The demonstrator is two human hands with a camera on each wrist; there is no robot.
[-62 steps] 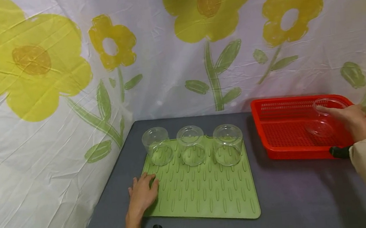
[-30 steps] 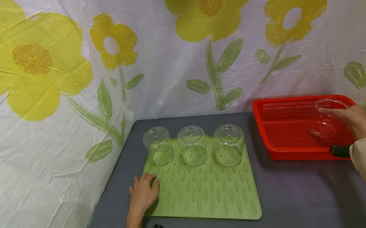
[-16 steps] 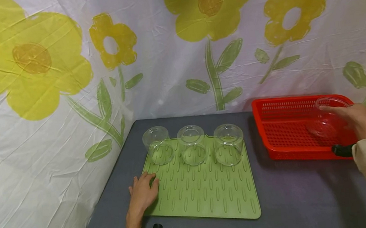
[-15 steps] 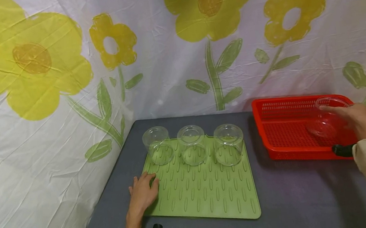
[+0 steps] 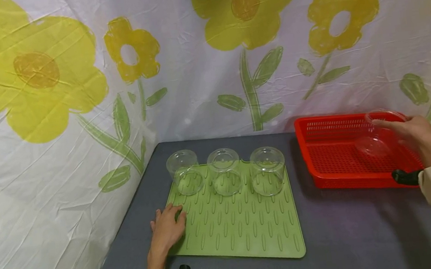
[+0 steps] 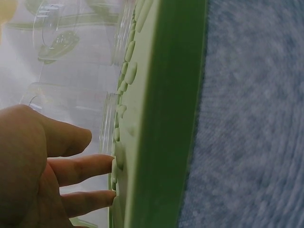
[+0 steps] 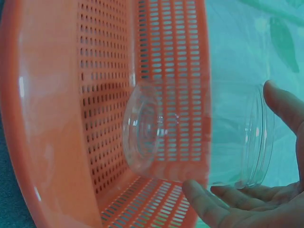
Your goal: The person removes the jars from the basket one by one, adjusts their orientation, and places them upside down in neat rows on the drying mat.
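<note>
My right hand (image 5: 418,131) grips a clear plastic jar (image 5: 374,145) near its rim, over the right part of the red basket (image 5: 348,180). In the right wrist view the thumb lies on one side of the rim and the fingers on the other. The jar stands mouth up; whether its base touches the basket floor I cannot tell. My left hand (image 5: 167,229) rests on the left edge of the green mat (image 5: 247,235), fingers loosely extended. Three similar jars stand mouth down in a row along the mat's back: left jar (image 5: 185,173), middle jar (image 5: 224,172), right jar (image 5: 268,172).
The mat has raised oval ridges and lies on a dark grey table (image 5: 342,235). The basket's perforated walls surround the held jar. A white cloth (image 5: 188,66) printed with yellow flowers hangs behind and at the left.
The held jar and my right hand have risen slightly within the basket during the last half second. My left hand and the three jars on the mat stay put.
</note>
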